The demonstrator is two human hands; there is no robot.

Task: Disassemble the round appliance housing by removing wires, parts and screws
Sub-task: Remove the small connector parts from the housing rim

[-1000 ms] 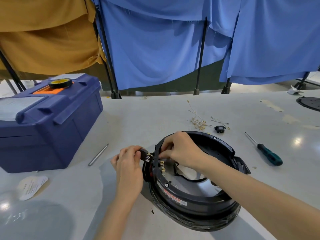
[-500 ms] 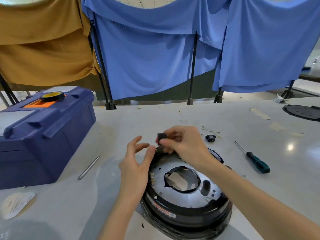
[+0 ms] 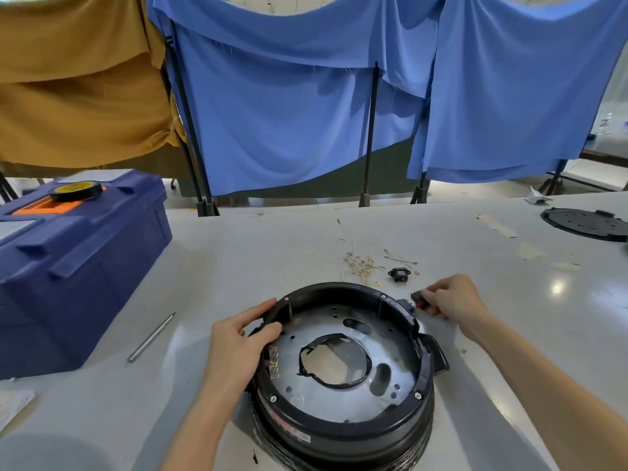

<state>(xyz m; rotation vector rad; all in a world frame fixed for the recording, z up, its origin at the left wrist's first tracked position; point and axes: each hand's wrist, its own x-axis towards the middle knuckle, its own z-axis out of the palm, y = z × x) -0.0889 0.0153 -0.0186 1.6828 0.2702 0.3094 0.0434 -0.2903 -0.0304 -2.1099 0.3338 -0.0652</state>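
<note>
Left hand [image 3: 238, 341] is clamped on the housing's [image 3: 339, 433] left rim, thumb inside, fingers curled round the outside. Right hand [image 3: 455, 300] is pinching a small black part [image 3: 417, 298] with a bit of red on it, just off the right rim. Housing sits open side up on the table [image 3: 238, 253], close to the person. Past it there's a pile of wires [image 3: 360, 261] and a black socket [image 3: 399, 274]. Blue toolbox [image 3: 78, 266] and a metal rod [image 3: 152, 336] are off to the left.

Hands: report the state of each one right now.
Left hand: grips the round housing by its left rim.
Right hand: pinches a small black part beside the housing's right edge.
</note>
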